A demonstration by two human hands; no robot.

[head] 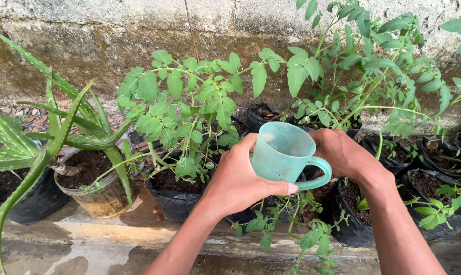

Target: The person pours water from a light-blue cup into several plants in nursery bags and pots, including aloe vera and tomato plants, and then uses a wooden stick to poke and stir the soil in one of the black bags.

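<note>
Frame centre: left hand (235, 178) and right hand (342, 153) both grip teal plastic cup (284, 153), tilted mouth-away toward tomato seedling bags (177, 201) behind.

Aloe plant (42, 137), stone wall (113, 30).

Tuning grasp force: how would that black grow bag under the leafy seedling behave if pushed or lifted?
The black grow bag looks thin and wrinkled, so its walls would probably buckle under a push. It is filled with dark soil, so likely heavy for its size. The tall seedling may sway or tip.
</note>
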